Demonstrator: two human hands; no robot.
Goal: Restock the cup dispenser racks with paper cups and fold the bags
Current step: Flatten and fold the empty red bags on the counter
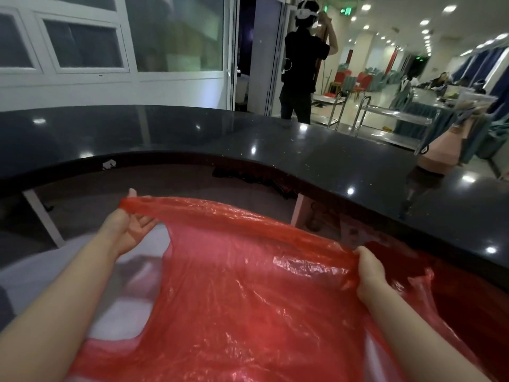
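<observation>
A thin red plastic bag [234, 285] is stretched out flat in front of me, filling the lower middle of the head view. My left hand [129, 224] pinches its far left corner, palm up, with a fingertip showing above the rolled edge. My right hand [369, 271] grips the bag's upper edge on the right, fingers curled into the plastic. The top edge runs taut between the two hands. No paper cups or dispenser racks are in sight.
A curved black glossy counter [275, 139] runs from left to right beyond the bag. A pink object [440, 150] stands on its right end. A person in black [300, 67] stands past the counter by a doorway. Metal trolleys [385, 117] stand farther right.
</observation>
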